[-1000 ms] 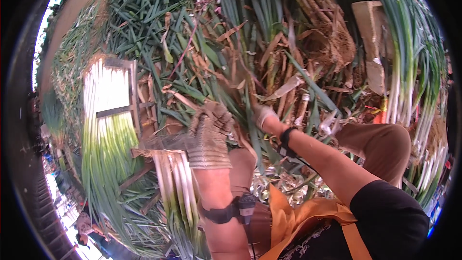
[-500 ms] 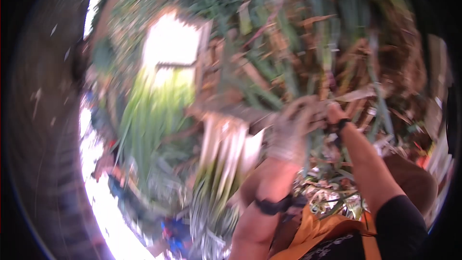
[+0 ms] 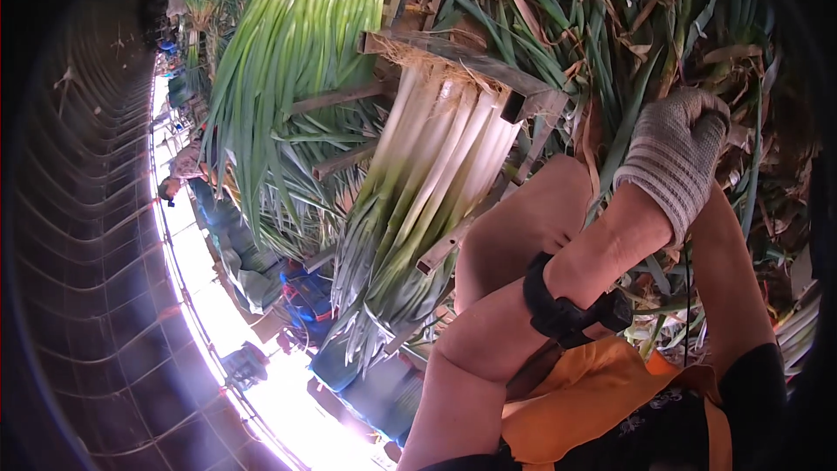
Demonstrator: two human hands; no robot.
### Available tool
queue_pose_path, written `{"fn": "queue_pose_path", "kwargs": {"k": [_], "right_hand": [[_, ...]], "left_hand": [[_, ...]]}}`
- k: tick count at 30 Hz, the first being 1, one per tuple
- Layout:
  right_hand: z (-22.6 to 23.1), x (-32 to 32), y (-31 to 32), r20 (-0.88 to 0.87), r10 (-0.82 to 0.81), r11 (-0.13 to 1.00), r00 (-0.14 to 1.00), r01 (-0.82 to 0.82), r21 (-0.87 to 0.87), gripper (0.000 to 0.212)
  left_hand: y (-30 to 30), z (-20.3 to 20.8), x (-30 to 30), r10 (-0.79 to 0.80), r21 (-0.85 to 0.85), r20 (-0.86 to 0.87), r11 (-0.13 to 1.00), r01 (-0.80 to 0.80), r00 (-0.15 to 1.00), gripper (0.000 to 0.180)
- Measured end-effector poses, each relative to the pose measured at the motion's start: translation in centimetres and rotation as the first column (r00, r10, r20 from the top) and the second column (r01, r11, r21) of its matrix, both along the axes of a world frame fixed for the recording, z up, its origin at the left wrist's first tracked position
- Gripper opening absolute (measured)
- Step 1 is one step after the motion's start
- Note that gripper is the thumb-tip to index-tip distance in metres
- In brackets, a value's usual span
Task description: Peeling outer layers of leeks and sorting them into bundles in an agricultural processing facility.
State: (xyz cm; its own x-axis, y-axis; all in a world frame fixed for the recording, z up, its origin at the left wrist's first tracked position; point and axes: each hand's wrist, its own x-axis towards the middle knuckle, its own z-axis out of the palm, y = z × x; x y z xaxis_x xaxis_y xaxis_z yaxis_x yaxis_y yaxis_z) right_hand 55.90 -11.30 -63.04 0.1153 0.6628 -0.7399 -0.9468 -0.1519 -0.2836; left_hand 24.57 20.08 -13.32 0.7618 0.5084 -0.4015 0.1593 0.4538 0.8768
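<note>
My left hand (image 3: 680,144), in a grey striped knit glove, is closed at the right, above a heap of green and dried onion leaves (image 3: 602,44). Its fingers are curled in, and what they hold, if anything, is hidden. My right forearm (image 3: 737,270) reaches up behind the glove, so the right hand cannot be made out. Left of my knees, a row of long green onions (image 3: 436,139) lies in a wooden rack (image 3: 462,57), roots against the upper board and leaves hanging toward me.
A second large batch of green onions (image 3: 296,52) lies farther up on the left. My bent knee (image 3: 532,209) is beside the rack. Blue bundles (image 3: 305,296) lie lower left, and a person (image 3: 185,166) is far left beside the bright edge of a dark ribbed cover (image 3: 96,279).
The view has shifted and sharpened. My hands, earlier together over the leaves, now sit farther right in view, with the left glove covering the right hand.
</note>
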Motion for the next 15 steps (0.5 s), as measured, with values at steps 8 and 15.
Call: {"fn": "queue_pose_path", "kwargs": {"k": [8,15], "right_hand": [[16.4,-28.1,17.0,-0.134,-0.056,0.998,0.989,0.058,0.009,0.041],[21.2,-24.2,16.7,0.076,-0.182,0.983,0.980,0.184,-0.013,0.042]], "left_hand": [[1.8,-3.4,-1.8,-0.007,0.224,-0.168,0.973,0.046,0.986,0.013],[1.1,-2.0,-1.1,0.085,0.222,-0.013,0.972,-0.080,0.996,0.013]]}}
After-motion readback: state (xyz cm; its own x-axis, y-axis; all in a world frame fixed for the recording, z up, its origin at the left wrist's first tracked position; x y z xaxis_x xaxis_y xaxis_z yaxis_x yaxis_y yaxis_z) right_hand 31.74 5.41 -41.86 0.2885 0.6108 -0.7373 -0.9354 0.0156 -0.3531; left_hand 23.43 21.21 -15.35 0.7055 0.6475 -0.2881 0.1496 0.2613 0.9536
